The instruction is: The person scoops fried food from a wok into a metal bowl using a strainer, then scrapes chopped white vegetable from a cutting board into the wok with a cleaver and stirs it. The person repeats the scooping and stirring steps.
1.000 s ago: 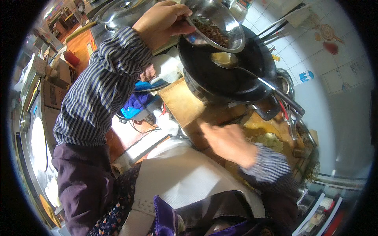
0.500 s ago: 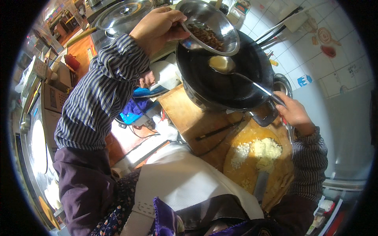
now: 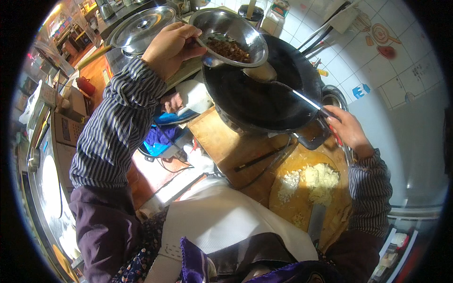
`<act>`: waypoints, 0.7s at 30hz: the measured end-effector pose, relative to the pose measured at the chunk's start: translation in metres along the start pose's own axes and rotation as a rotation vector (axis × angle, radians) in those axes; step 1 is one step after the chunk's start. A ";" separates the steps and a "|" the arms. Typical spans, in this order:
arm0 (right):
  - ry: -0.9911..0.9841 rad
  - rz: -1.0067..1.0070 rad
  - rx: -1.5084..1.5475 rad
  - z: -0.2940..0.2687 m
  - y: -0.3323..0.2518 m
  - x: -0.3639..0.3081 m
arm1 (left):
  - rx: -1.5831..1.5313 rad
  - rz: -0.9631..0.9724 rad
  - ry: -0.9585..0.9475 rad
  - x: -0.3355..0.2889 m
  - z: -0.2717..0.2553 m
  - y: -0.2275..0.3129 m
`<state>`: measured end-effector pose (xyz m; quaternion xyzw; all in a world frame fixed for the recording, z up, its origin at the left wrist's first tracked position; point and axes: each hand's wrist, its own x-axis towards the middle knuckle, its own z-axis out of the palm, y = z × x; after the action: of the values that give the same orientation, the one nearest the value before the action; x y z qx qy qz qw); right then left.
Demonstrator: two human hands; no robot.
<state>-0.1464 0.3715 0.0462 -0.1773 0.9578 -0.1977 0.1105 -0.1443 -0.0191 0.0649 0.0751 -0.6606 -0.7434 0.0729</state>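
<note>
My left hand [image 3: 173, 45] grips the rim of a steel bowl [image 3: 257, 40], thumb over the edge. Brown dried bits, perhaps spices, lie inside with something dark green [image 3: 230, 49]. The bowl is tilted over the far left side of a black wok [image 3: 264, 106]. In my right hand [image 3: 348, 130] is the dark handle of a ladle [image 3: 309, 101]. Its scoop [image 3: 261, 73] hangs over the wok, close beneath the bowl's near edge, and I cannot tell whether it touches the bowl. The wok's bottom looks dark and glossy.
Nearer me, a round cutting board [image 3: 288, 214] carries chopped white and pale yellow pieces [image 3: 320, 177] and a cleaver [image 3: 316, 221]. A lidded steel pot [image 3: 146, 28] stands far left. White tiled wall [image 3: 363, 61] rises at the right. Jars [image 3: 278, 9] stand behind the wok.
My left hand and the bowl have shifted left. The ladle's scoop has moved slightly left and now sits partly behind the bowl's rim; the yellow liquid seen in it earlier no longer shows clearly.
</note>
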 end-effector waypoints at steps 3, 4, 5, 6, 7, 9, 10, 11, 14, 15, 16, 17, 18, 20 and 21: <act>-0.016 0.187 0.111 -0.007 -0.003 -0.007 | 0.015 -0.010 0.018 -0.003 -0.002 0.001; -0.001 0.146 0.097 -0.010 -0.004 -0.009 | 0.021 -0.016 0.024 -0.004 -0.002 0.002; 0.014 0.104 0.084 -0.014 -0.004 -0.011 | 0.021 -0.010 0.016 -0.005 -0.002 0.003; 0.029 0.063 0.070 -0.018 -0.005 -0.012 | 0.044 -0.021 0.027 -0.005 -0.002 0.004; 0.027 0.087 0.102 -0.023 -0.005 -0.014 | 0.060 -0.021 0.025 -0.006 -0.002 0.005; 0.023 0.134 0.166 -0.036 -0.006 -0.019 | 0.083 -0.025 0.022 -0.006 -0.003 0.006; 0.059 0.173 0.119 -0.041 -0.006 -0.017 | 0.090 -0.030 0.022 -0.006 -0.003 0.006; 0.044 0.140 0.142 -0.046 -0.007 -0.019 | 0.087 -0.031 0.016 -0.005 -0.004 0.006; 0.045 0.228 0.114 -0.070 -0.013 -0.024 | 0.129 -0.026 -0.008 -0.002 -0.004 0.004; 0.060 0.210 0.104 -0.075 -0.016 -0.026 | 0.124 -0.028 -0.004 -0.001 -0.003 0.003; 0.076 0.207 0.097 -0.080 -0.020 -0.027 | 0.103 -0.024 -0.008 0.000 -0.001 0.002; 0.109 0.259 0.068 -0.085 -0.024 -0.029 | 0.079 -0.021 -0.015 0.001 0.001 0.001; 0.106 0.228 0.104 -0.091 -0.028 -0.034 | 0.075 -0.043 -0.044 0.003 0.002 0.002; 0.124 0.149 0.077 -0.096 -0.036 -0.037 | 0.072 -0.058 -0.079 0.002 0.007 0.001; 0.157 0.171 0.023 -0.098 -0.039 -0.038 | 0.054 -0.062 -0.105 0.002 0.010 0.001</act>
<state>-0.1276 0.3856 0.1558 -0.0779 0.9728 -0.2117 0.0534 -0.1486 -0.0099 0.0666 0.0585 -0.6808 -0.7300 0.0128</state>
